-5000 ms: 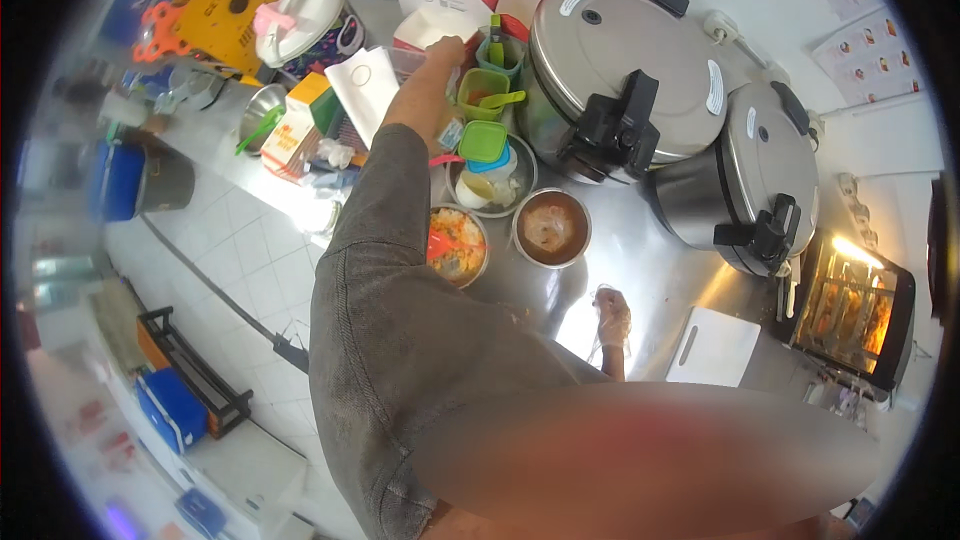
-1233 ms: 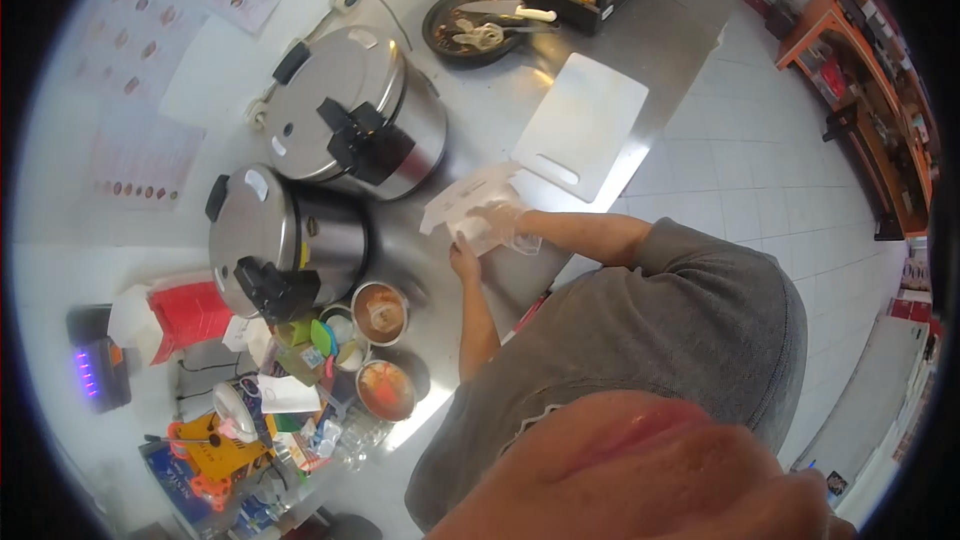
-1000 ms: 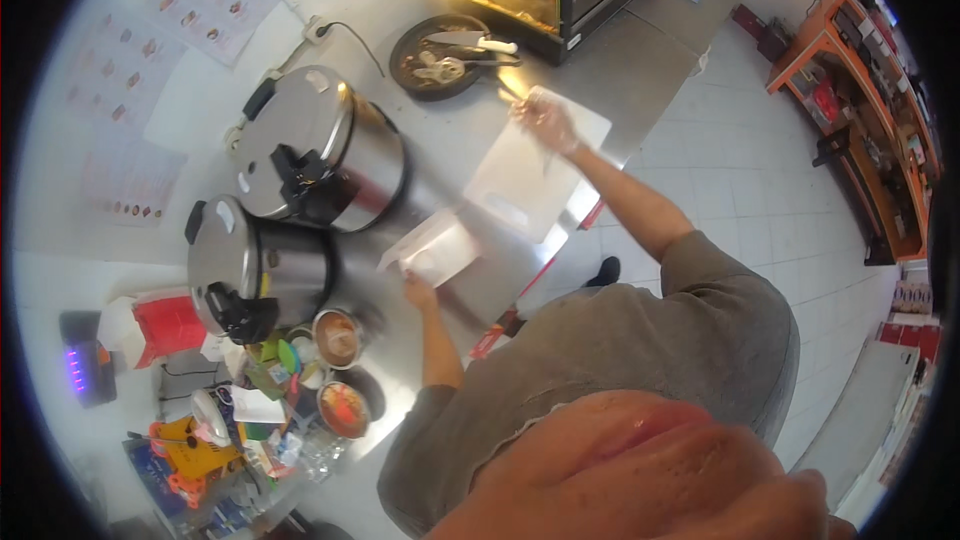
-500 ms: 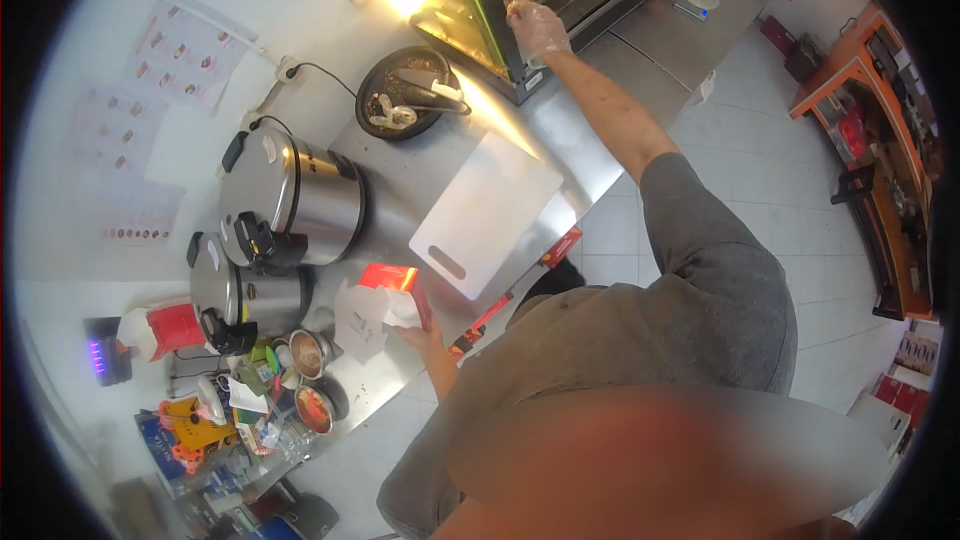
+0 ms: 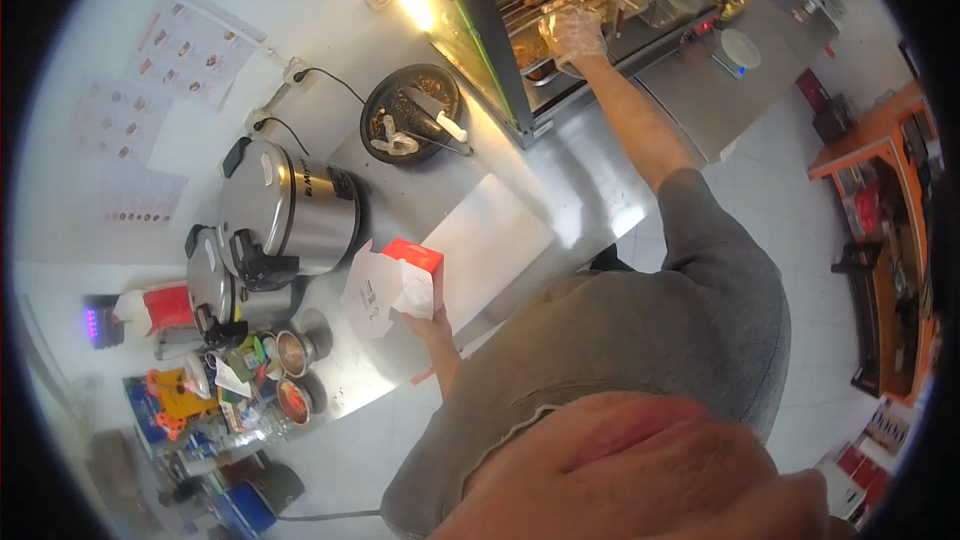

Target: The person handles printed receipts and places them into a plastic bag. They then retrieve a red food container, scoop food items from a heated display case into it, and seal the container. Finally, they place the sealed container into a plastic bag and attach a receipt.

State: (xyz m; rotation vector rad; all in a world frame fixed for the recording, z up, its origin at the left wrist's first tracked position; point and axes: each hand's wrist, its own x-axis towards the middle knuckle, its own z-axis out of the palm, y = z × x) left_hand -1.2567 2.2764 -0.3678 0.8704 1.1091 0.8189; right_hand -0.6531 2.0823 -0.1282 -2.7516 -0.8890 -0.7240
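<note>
Watching remotely, I see the red-and-white box (image 5: pixel 424 257) in the left hand (image 5: pixel 430 326), which grips its lower edge, probably so the flaps hang free. It hides one end of the white cutting board (image 5: pixel 497 224). The right hand (image 5: pixel 573 32), gloved in clear plastic, likely for touching food, is inside the lit warming cabinet (image 5: pixel 520 125); I cannot tell whether it grasps anything. Beyond, a knife (image 5: pixel 446 122) rests in the dark pan (image 5: pixel 382 100), handle outward, seemingly for easy grabbing.
</note>
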